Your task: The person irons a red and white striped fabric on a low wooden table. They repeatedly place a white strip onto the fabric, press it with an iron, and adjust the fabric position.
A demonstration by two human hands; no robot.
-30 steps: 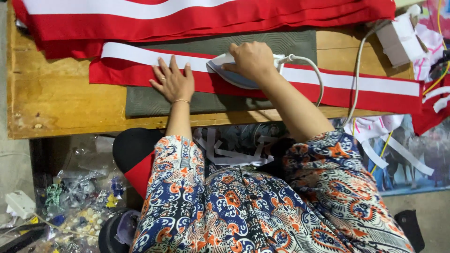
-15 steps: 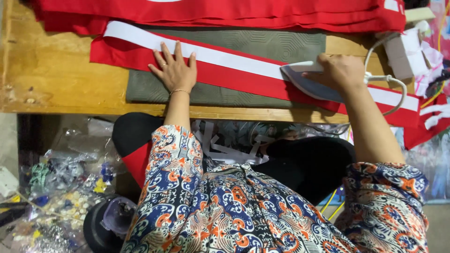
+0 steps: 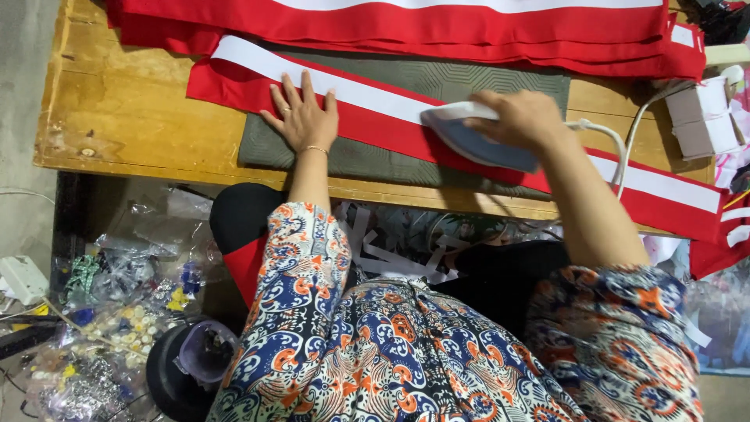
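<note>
A long red fabric strip with a white band (image 3: 375,105) lies slanted over a grey-green pad (image 3: 437,82) on a wooden table (image 3: 125,117). My left hand (image 3: 303,116) presses flat on the strip, fingers spread, a thin bracelet at the wrist. My right hand (image 3: 517,117) grips the handle of a pale blue-white iron (image 3: 469,141), which rests on the strip to the right of my left hand. The iron's white cord (image 3: 617,144) loops off to the right.
Folded red and white cloth (image 3: 437,23) is stacked along the table's far edge. A cardboard spool with white tape (image 3: 707,117) stands at the right. Below the table's left lie plastic bags of beads and buttons (image 3: 117,312) and a dark round container (image 3: 183,367).
The iron, in my right hand, went right along the strip and has now come back left toward my left hand. My left hand stays pressed on the fabric.
</note>
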